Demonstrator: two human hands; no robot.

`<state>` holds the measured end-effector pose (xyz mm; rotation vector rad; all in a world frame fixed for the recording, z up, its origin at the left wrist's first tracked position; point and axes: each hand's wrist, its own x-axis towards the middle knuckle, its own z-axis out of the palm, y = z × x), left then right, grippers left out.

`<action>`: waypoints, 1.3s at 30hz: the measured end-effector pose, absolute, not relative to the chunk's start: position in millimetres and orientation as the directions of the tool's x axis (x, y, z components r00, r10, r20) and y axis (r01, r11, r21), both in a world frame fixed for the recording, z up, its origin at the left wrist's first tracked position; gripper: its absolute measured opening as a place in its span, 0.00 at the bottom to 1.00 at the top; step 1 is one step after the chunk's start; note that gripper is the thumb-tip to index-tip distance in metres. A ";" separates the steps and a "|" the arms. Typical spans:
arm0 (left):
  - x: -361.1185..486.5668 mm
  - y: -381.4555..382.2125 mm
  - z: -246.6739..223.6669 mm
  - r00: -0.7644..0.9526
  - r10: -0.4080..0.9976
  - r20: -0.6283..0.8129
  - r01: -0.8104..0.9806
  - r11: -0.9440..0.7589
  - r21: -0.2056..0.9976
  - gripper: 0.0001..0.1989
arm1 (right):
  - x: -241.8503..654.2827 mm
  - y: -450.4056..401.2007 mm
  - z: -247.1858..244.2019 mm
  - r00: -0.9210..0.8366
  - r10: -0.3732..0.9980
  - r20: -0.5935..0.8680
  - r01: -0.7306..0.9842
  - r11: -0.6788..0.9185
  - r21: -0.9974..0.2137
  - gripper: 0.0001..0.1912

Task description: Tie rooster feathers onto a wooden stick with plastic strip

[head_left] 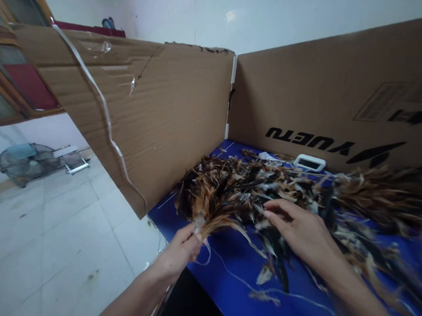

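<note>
Bound at its base, a bundle of brown and orange feathers point(211, 208) fans out from my left hand point(186, 244), whose fingers are closed round its lower end. A thin pale strip point(208, 255) loops down beside those fingers. Over the loose feather pile point(252, 179), my right hand point(299, 230) has thumb and forefinger drawn together in a pinch at a feather; the exact spot between the tips is hard to make out. Dark feathers point(279, 262) lie just below that hand.
Cardboard walls point(185, 109) stand at the left and back of the blue table point(232, 273). A small white device with a dark screen point(310, 162) rests by the back wall. More long feathers point(391, 193) lie to the right. A pale string point(295, 295) crosses the front; a fan point(28, 163) is on the floor.
</note>
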<state>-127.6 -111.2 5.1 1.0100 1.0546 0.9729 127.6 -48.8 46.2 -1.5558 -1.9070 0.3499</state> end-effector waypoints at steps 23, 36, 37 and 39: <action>-166.2 -108.1 18.4 0.073 0.967 -0.246 -0.185 0.255 0.949 0.12 | 74.0 0.4 -8.3 -0.565 0.788 0.246 0.791 0.602 -0.110 0.13; -165.7 -110.3 14.6 0.111 0.963 -0.245 -0.216 0.264 0.940 0.12 | 87.1 6.1 4.8 -0.477 0.797 0.371 0.618 0.604 -0.503 0.08; -164.6 -110.0 13.6 0.113 0.963 -0.245 -0.221 0.265 0.939 0.12 | 87.8 4.5 7.0 -0.420 0.828 0.371 0.560 0.559 -0.611 0.07; -162.5 -109.7 12.1 0.111 0.964 -0.240 -0.234 0.260 0.937 0.11 | 88.0 1.5 11.3 -0.317 0.890 0.328 0.385 0.437 -0.813 0.06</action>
